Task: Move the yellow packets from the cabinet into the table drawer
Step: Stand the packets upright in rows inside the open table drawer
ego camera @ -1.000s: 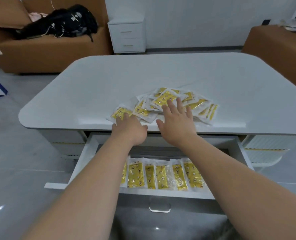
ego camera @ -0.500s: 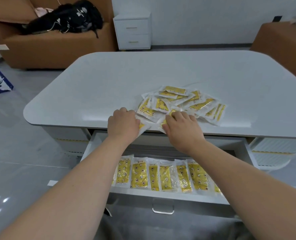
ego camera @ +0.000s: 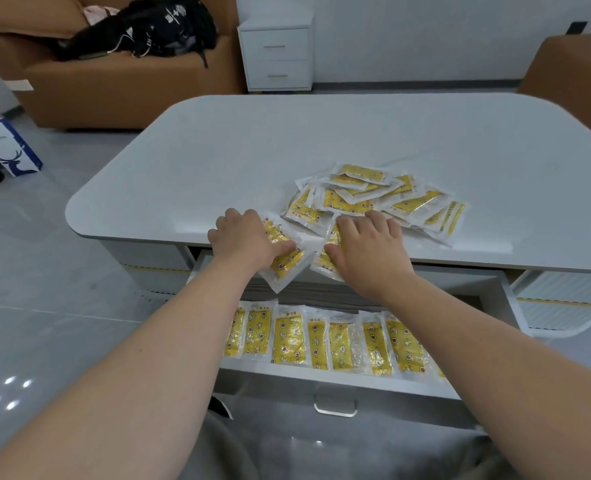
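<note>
Left hand (ego camera: 247,239) knuckles-up, forearm extended, packet (ego camera: 285,264) gripped; right hand (ego camera: 368,249) at 3 o'clock, second packet (ego camera: 322,264) gripped under curled fingers.

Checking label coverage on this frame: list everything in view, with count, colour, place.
table: one, pale grey, centre
drawer: one, white, open under the table's near edge
packet pile: many overlapping, yellow, on table near front edge
drawer packets: about seven showing, yellow, side by side in drawer
sofa: one, brown, far left
backpack: one, black, on sofa
bedside cabinet: one, white, against far wall
shopping bag: one, white and blue, floor left
seat: one, brown, far right
left hand: one, grips held packet, yellow, at table edge
right hand: one, rests on second packet, yellow; grip unclear
</note>
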### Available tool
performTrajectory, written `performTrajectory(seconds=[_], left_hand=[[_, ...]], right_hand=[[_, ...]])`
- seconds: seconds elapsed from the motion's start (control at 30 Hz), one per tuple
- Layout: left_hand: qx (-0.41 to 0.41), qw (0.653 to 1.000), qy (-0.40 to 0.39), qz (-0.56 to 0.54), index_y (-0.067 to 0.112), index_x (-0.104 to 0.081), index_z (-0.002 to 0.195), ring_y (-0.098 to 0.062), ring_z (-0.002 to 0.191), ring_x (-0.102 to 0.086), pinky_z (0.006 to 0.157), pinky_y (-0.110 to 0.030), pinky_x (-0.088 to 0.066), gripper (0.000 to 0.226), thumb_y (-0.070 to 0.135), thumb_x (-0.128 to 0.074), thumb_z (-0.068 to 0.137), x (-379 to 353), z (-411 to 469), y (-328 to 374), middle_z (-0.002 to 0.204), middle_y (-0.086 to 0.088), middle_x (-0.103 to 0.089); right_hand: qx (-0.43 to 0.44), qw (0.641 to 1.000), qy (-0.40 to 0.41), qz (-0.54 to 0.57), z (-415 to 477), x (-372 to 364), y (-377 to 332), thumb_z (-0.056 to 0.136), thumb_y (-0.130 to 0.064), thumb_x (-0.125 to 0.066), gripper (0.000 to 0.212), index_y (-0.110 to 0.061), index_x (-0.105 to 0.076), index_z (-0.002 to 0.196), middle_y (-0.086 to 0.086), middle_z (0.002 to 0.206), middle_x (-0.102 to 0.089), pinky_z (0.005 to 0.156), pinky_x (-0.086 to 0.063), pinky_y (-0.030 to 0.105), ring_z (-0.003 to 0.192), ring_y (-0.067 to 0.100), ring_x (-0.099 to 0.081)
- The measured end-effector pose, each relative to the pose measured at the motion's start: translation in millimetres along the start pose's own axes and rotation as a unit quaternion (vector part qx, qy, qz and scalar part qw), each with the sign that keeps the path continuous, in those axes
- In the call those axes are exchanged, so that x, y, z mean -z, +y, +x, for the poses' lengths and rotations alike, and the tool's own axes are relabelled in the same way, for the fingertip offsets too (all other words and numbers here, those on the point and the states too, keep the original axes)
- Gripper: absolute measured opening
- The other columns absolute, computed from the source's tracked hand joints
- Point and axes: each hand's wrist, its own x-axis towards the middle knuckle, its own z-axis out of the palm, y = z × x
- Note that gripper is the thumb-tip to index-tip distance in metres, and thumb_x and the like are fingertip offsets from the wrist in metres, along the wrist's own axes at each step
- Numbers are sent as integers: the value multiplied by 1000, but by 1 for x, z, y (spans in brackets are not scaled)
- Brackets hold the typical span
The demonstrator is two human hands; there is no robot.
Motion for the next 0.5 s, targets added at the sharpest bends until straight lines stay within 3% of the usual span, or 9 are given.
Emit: performTrajectory(seconds=[0.07,0.2,0.27,0.33,0.4,0.5], left_hand=[[-15,999,0,-29,19,-51,117,-28,110,-53,91,-44,-40,77,78,-66,70,0,-3,-5,116,-6,-52],[-76,994,-33,-67,21,-48,102,-22,92,-57,81,-40,-46,39,54,-64,89,3,-7,-18,101,0,-60],[-109,986,-69,-107,21,-48,99,-20,87,-57,72,-36,-47,28,45,-62,94,10,-7,-26,96,0,-59],[-133,981,-86,-108,21,-50,96,-18,84,-56,65,-32,-42,24,42,-62,95,18,-7,-35,93,1,-58],[-146,981,-97,-83,22,-51,92,-14,77,-53,61,-30,-38,24,42,-64,94,23,-9,-45,88,1,-57],[-157,979,-130,-29,24,-52,88,-12,75,-52,59,-29,-36,26,45,-67,91,20,-12,-59,86,5,-55]], right_hand=[[10,1000,25,14,-1,3,-2,101,-57,-41,55,-19,-41,141,10,134,-56,111,-32,47,131,32,-44],[32,996,65,55,-6,9,-9,95,-51,-61,63,-15,-41,142,8,126,-56,96,-44,42,112,31,-58],[40,995,46,83,-8,14,-16,96,-48,-62,56,-14,-46,137,7,125,-54,76,-49,37,99,29,-63],[50,995,14,90,-10,18,-24,99,-48,-58,39,-14,-51,118,6,116,-55,62,-45,35,86,27,-61],[63,995,-22,78,-12,23,-32,99,-53,-54,37,-18,-45,103,3,103,-60,59,-41,33,78,25,-56],[67,989,-95,93,-16,27,-44,94,-62,-57,45,-19,-49,103,-2,91,-61,60,-46,34,74,20,-56]])
